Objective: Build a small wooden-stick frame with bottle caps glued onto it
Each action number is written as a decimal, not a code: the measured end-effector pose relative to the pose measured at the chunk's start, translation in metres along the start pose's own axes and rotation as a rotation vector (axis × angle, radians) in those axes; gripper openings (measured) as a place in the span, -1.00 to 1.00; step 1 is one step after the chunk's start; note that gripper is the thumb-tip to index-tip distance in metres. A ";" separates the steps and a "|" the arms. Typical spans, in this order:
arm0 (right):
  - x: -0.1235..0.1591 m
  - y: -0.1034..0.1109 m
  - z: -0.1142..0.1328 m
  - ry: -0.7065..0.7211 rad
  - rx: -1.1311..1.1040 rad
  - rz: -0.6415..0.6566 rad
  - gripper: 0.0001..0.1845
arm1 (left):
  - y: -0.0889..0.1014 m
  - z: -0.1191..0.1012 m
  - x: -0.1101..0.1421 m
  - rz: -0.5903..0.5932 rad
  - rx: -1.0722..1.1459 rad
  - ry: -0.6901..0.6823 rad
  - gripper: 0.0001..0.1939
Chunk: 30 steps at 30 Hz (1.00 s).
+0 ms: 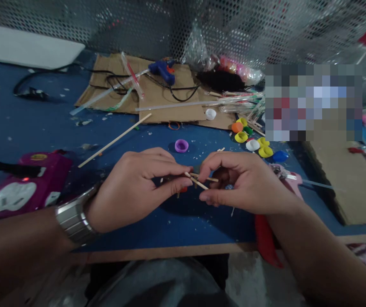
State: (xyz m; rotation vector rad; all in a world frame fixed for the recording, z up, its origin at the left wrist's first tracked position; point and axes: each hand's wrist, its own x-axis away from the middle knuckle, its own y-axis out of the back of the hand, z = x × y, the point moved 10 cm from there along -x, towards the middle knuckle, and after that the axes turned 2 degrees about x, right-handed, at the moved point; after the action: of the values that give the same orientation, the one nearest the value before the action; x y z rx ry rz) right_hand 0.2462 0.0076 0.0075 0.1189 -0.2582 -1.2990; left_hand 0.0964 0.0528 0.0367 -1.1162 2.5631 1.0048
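Between my hands, above the blue table, are several short wooden sticks [198, 182] that cross one another. My left hand [149, 181], with a metal watch on its wrist, pinches the sticks between thumb and fingertips. A bit of red shows by its thumb, partly hidden. My right hand [234, 181] curls round the other end, its index fingertip at the sticks and its thumb just below; whether it grips them I cannot tell. Beyond the hands lies a purple bottle cap [181, 146]. One long wooden stick [115, 140] rests to the left.
A blue glue gun [163, 71] lies on cardboard [176, 113] at the back. Several coloured caps [241, 137] sit at the right, near a pink glue gun [286, 177]. A purple power strip [26, 183] with plugged cable is at the left. More cardboard [349, 183] lies right.
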 end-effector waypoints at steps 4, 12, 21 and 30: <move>0.000 0.001 -0.001 -0.012 0.023 -0.009 -0.70 | 0.000 -0.001 0.000 0.002 -0.017 -0.006 -0.89; -0.001 0.002 0.003 0.040 0.025 -0.021 -0.70 | -0.001 -0.004 0.000 0.012 0.003 -0.030 -0.92; -0.001 0.002 0.005 0.082 0.038 -0.022 -0.70 | 0.000 -0.001 0.001 0.000 0.029 -0.002 -0.92; 0.000 0.005 0.010 0.127 0.052 -0.049 -0.67 | -0.001 0.007 0.000 0.013 0.099 0.083 -0.91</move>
State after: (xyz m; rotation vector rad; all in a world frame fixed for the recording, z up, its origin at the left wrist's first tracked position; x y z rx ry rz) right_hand 0.2488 0.0095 0.0186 0.2528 -0.1814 -1.3276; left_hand 0.0964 0.0569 0.0310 -1.1395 2.6555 0.8408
